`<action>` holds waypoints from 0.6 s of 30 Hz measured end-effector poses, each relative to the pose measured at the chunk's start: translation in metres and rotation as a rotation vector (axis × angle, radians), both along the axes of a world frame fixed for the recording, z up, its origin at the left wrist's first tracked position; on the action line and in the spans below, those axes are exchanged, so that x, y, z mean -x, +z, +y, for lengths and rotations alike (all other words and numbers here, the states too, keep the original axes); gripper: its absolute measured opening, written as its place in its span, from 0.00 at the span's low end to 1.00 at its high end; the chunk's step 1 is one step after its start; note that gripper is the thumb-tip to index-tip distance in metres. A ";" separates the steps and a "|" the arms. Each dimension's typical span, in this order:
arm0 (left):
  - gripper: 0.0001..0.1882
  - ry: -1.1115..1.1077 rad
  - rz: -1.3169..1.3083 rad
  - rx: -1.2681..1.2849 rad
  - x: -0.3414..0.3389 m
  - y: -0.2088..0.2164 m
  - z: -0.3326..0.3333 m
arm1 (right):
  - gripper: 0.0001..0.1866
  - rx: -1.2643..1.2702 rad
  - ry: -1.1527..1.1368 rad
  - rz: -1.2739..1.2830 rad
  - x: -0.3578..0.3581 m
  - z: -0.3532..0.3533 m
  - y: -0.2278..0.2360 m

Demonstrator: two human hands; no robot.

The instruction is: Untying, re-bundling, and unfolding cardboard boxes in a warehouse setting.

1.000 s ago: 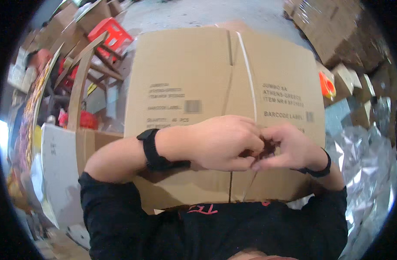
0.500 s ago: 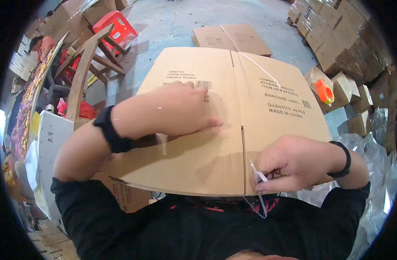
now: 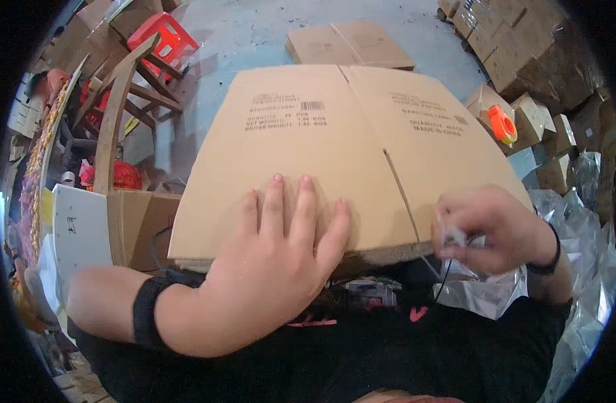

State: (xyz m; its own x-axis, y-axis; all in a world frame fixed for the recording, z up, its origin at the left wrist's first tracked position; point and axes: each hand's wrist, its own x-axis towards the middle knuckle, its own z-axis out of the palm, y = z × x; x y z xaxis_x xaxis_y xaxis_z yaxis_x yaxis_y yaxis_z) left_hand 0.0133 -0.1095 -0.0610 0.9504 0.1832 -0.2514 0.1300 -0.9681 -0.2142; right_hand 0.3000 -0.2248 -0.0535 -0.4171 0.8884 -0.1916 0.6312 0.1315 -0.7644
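Note:
A stack of flattened brown cardboard cartons with dark print and barcodes lies right in front of me. My left hand rests palm down near its front edge, fingers spread across the top carton. At the front right corner, my right hand is closed in a pinch on a white string, which motion blurs. A thin dark line and a pale strand hang below those fingers. Black bands circle both wrists.
Another flat carton bundle lies on the floor beyond. An orange tape dispenser sits among boxes at right, beside clear plastic wrapping. Left stand a wooden frame, a red stool and a white panel. A person is at far left.
My left hand has moved from the cartons' middle to the front edge and flattened out. My right hand has shifted right and up. The white string across the cartons' upper right no longer shows there.

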 end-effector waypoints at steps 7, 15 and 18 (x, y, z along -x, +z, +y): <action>0.29 0.077 -0.378 -0.276 0.007 -0.079 0.006 | 0.08 0.228 -0.158 0.456 -0.015 0.012 -0.054; 0.33 0.050 -0.777 -0.431 0.016 -0.140 0.026 | 0.07 0.181 -0.262 0.538 -0.005 0.011 -0.054; 0.34 0.067 -0.715 -0.319 0.012 -0.123 0.037 | 0.06 -0.063 -0.349 0.447 0.002 0.008 -0.049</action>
